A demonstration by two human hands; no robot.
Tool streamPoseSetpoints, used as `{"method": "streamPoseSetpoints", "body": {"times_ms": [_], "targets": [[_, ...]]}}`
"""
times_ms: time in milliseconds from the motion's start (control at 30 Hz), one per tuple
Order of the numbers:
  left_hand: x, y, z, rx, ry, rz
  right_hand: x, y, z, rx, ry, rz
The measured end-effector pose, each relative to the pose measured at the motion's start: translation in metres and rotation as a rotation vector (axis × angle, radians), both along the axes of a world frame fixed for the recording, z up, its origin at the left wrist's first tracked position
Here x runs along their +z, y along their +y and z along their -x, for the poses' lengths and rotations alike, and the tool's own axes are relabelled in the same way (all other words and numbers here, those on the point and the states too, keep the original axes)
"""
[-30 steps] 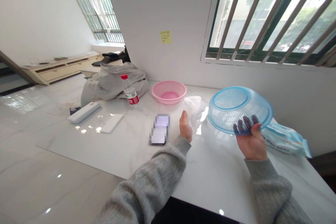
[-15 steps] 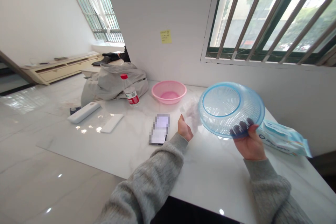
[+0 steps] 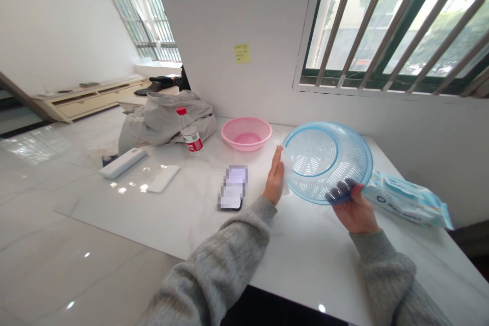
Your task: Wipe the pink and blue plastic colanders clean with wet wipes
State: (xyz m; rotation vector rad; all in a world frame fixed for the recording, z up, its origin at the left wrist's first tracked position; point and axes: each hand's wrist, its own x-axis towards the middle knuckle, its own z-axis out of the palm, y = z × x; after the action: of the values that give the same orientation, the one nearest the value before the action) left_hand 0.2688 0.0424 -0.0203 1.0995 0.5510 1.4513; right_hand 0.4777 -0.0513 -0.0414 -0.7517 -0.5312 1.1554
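My right hand (image 3: 356, 209) grips the lower right rim of a translucent blue plastic basket (image 3: 353, 155). Its fingers show through the ribbed wall, with the thumb on the near side. The basket is tilted up above the table, its round base facing left and toward me. At the basket's left edge, my left hand (image 3: 275, 178) presses a thin white wipe (image 3: 286, 170) against it, fingers nearly straight and close together. Part of the wipe is hidden behind that hand.
A blue wipes pack (image 3: 408, 198) lies right of the basket. A pink basket (image 3: 246, 135) stands near the wall, with a red-capped bottle (image 3: 192, 137) and grey cloth bag (image 3: 153, 119) to its left. A phone (image 3: 233, 188) and white flat piece (image 3: 163, 179) lie on the white table (image 3: 183, 219).
The blue basket has shifted left with my right hand. My left hand has moved up and right, bringing the wipe against the basket's left edge.
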Motion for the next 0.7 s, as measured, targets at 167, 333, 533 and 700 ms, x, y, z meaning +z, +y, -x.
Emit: {"method": "streamPoseSetpoints", "body": {"times_ms": [167, 333, 533, 700], "targets": [[0.0, -0.001, 0.005, 0.058, 0.092, -0.119, -0.005, 0.0, 0.0, 0.047, -0.033, 0.001], [-0.001, -0.003, 0.003, 0.099, 0.045, -0.181, -0.002, -0.001, -0.003, 0.012, -0.042, -0.016], [0.005, -0.005, 0.007, 0.095, 0.015, -0.101, 0.007, 0.0, -0.007, -0.081, -0.006, -0.035], [0.003, -0.003, 0.011, 0.13, -0.006, 0.002, 0.006, 0.001, -0.012, -0.1, 0.002, -0.033]]}}
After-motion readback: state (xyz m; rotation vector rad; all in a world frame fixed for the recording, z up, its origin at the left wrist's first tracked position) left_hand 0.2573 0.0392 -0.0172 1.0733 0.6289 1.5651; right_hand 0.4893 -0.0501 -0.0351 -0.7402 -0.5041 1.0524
